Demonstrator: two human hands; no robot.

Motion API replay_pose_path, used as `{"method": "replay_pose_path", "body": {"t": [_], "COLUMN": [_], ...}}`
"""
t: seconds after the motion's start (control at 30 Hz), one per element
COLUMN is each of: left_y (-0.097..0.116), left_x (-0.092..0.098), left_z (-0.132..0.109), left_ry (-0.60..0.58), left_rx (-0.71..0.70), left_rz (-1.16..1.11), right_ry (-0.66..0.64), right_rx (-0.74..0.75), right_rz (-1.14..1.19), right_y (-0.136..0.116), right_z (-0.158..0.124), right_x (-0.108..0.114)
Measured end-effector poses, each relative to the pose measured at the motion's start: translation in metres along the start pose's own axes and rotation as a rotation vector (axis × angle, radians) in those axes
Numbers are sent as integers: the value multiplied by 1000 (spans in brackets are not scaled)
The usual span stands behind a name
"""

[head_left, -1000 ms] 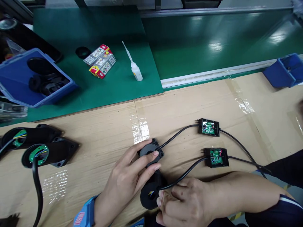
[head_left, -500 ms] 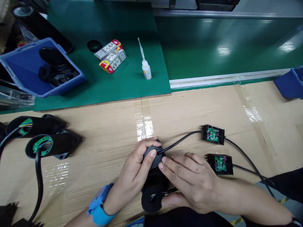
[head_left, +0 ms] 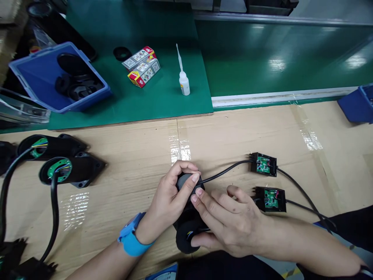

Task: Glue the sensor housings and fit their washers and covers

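My left hand (head_left: 169, 194) is closed around a black round cap (head_left: 184, 180) at the top of a dark housing, its thumb pressing on the cap's face. A black cable (head_left: 224, 170) comes out of the cap and runs to a small open box with a green circuit board (head_left: 264, 165). My right hand (head_left: 233, 219) has its fingertips pressed against the cap's lower right edge. Its thumb touches a second black cylinder (head_left: 184, 237), in which coloured wires show. A second open box with a board (head_left: 271, 199) lies just beyond my right hand.
On the left lie two black tubular housings (head_left: 87, 169) with boards and thick cables. Behind them is a blue bin (head_left: 32, 87) of black parts. A small printed box (head_left: 144, 66), a white dropper bottle (head_left: 184, 83) and a black ring (head_left: 121, 53) are on the green mat (head_left: 140, 107).
My fingers have shifted slightly on the cap, and the left thumb now lies further right, over the spot where the cable leaves it. The view has moved a little.
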State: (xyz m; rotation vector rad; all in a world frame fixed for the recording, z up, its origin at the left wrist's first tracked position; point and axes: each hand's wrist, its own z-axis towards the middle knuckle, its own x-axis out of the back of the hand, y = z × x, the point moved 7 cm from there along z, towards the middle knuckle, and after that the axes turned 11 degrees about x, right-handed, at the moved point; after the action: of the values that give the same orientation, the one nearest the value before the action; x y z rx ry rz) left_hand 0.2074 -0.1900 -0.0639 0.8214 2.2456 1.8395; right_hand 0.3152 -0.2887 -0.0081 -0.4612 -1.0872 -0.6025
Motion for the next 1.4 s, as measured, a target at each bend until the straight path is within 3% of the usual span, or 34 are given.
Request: {"method": "replay_pose_path", "body": {"t": [0.2, 0.43, 0.53, 0.63, 0.77, 0.9, 1.03, 1.17, 1.4], "left_y": [-1, -9, -5, 5, 14, 19, 22, 29, 36], "left_x": [-1, 4, 14, 18, 15, 14, 8, 9, 2], "left_z": [-2, -3, -6, -17, -27, -33, -41, -46, -56], "left_ry": [36, -200, -50, 154, 250, 228, 77, -29, -57], "left_rx": [8, 9, -183, -452, -612, -660, -736, -641, -500], "left_rz": [-40, -62, -9, 237, 577, 688, 767, 774, 846], "right_ry": [49, 88, 86, 43, -70, -102, -123, -93, -98], "right_rx": [8, -35, -22, -8, -21, -12, -20, -28, -44], "right_rz": [23, 107, 93, 117, 191, 211, 210, 175, 213], "right_y": [4, 10, 10, 12, 15, 17, 17, 16, 16], "right_z": [10, 9, 8, 8, 7, 7, 8, 6, 1], "right_x": [-1, -3, -2, 0, -1, 0, -1, 0, -2]}}
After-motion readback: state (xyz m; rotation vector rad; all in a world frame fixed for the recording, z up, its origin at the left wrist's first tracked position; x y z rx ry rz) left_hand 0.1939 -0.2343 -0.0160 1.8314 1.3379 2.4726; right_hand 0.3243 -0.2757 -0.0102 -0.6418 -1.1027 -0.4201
